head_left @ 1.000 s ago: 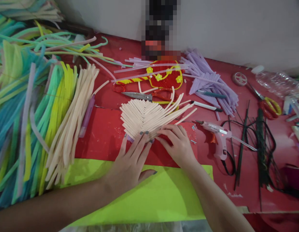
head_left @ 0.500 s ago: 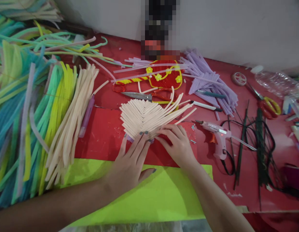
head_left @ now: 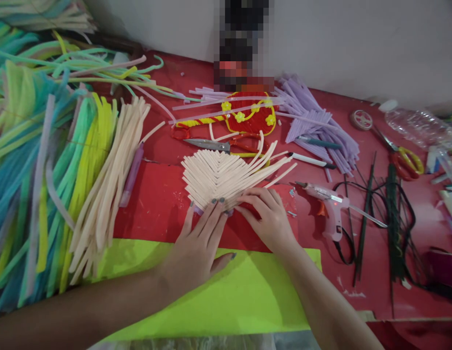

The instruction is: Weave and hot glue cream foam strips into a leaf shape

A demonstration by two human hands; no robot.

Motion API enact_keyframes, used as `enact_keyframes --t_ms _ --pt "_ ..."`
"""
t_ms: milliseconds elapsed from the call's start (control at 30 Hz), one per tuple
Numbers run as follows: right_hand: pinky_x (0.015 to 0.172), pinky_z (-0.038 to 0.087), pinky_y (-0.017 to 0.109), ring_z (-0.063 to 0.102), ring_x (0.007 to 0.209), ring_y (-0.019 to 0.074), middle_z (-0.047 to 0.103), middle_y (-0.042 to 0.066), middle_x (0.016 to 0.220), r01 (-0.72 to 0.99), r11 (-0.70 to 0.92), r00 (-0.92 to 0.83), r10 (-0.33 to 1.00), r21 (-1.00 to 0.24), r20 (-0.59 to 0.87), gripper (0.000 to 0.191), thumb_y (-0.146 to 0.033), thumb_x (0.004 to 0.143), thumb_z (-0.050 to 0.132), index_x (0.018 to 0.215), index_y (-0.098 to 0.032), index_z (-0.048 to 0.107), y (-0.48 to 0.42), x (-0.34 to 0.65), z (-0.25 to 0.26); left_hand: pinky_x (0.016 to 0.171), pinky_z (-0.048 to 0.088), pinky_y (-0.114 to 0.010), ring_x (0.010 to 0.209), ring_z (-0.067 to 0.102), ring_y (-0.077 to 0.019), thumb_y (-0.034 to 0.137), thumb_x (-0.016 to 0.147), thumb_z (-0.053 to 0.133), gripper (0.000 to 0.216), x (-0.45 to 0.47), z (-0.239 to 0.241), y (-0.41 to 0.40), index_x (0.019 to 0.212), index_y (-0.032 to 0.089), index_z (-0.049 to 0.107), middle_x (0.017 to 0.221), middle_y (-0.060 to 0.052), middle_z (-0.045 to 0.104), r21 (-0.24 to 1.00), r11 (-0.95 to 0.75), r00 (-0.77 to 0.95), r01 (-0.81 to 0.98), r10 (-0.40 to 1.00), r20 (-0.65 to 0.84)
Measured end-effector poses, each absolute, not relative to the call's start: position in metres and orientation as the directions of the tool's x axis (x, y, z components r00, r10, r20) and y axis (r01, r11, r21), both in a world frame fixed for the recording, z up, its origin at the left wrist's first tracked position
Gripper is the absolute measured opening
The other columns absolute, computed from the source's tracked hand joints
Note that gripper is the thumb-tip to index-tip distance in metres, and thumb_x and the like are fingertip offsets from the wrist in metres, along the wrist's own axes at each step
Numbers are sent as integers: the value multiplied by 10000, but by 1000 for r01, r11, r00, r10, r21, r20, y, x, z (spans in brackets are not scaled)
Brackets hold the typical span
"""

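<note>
A cream leaf-shaped piece [head_left: 211, 172] made of pipe cleaners laid in a chevron lies on the red table, with loose cream ends fanning out at its right. My left hand [head_left: 198, 245] rests flat on its lower edge, fingers stretched out and thumb apart. At the lower right edge my right hand [head_left: 267, 218] has its thumb and fingers closed together on the cream pipe cleaners. Bits of purple peek out beneath the fingertips. Just behind the piece lie scissors [head_left: 207, 144], partly covered by the cream ends.
Bundles of coloured pipe cleaners [head_left: 80, 160] fill the left. Purple pipe cleaners [head_left: 313, 121] and a red-and-yellow fan-shaped craft [head_left: 244, 114] lie behind. A glue gun [head_left: 331, 204], dark green stems [head_left: 393, 228], more scissors [head_left: 404, 160] and a plastic bottle [head_left: 423, 124] are at right. A yellow-green sheet [head_left: 247, 301] lies in front.
</note>
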State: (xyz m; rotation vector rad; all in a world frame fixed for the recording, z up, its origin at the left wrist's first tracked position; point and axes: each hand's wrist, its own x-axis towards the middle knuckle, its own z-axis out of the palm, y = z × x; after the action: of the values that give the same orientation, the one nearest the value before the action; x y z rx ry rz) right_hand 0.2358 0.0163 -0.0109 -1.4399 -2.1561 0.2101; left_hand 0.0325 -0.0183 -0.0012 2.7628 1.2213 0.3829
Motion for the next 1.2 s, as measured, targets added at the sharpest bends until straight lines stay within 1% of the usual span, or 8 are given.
enact_keyframes --t_ms 133,300,433,633,800,867,1067,1200 --pt "791 470 359 596 922 202 669 68 977 797 416 -290 900 -439 326 89 -243 892 587 955 -212 642 15 237 -10 1150 137 -503 1312 450 -317 440 954 356 583 33 -1 -18 1317 5 497 1406 -213 483 168 -680 652 714 733 195" --pt "816 472 363 598 927 192 672 61 990 777 412 -288 905 -475 313 106 -224 908 559 963 -220 650 15 241 -10 1156 106 -512 1313 450 -312 456 957 340 585 34 -2 -19 1304 17 512 1406 -208 484 179 -669 639 721 743 200" --pt "819 479 365 596 928 191 671 57 972 747 405 -269 909 -527 318 99 -224 904 567 944 -233 657 17 241 -12 1162 60 -507 1301 463 -309 442 968 303 586 33 -1 -18 1298 7 515 1396 -205 495 146 -686 653 713 726 216" --pt "819 488 371 605 917 190 668 52 949 736 408 -255 906 -540 337 91 -216 898 576 940 -241 653 18 239 -10 1156 100 -517 1304 461 -310 433 965 311 576 33 -1 -18 1319 18 494 1408 -202 482 154 -684 653 713 728 208" --pt "812 499 354 607 885 181 647 48 906 751 368 -147 903 -549 404 81 -194 898 563 930 -236 624 17 241 -7 1172 34 -491 1303 465 -298 457 966 299 583 33 -2 -18 1310 29 499 1405 -173 496 178 -668 637 723 744 203" --pt "802 499 347 600 867 179 641 46 891 771 335 -114 909 -542 400 66 -193 896 565 921 -230 613 18 243 -8 1175 18 -485 1304 464 -297 453 967 304 578 33 -2 -18 1303 25 498 1408 -168 495 187 -669 637 720 743 206" --pt "799 496 359 602 861 192 641 48 899 777 307 -125 931 -549 344 62 -234 897 566 923 -232 623 19 243 -9 1175 33 -504 1318 449 -297 433 962 331 555 33 -3 -18 1306 24 483 1418 -183 479 205 -668 637 716 744 200" --pt "819 492 372 606 868 197 638 44 895 777 319 -133 926 -543 354 51 -271 881 598 907 -240 629 19 241 -8 1168 95 -527 1330 436 -302 409 953 367 543 32 -4 -18 1338 37 454 1429 -185 465 227 -665 637 712 747 192"
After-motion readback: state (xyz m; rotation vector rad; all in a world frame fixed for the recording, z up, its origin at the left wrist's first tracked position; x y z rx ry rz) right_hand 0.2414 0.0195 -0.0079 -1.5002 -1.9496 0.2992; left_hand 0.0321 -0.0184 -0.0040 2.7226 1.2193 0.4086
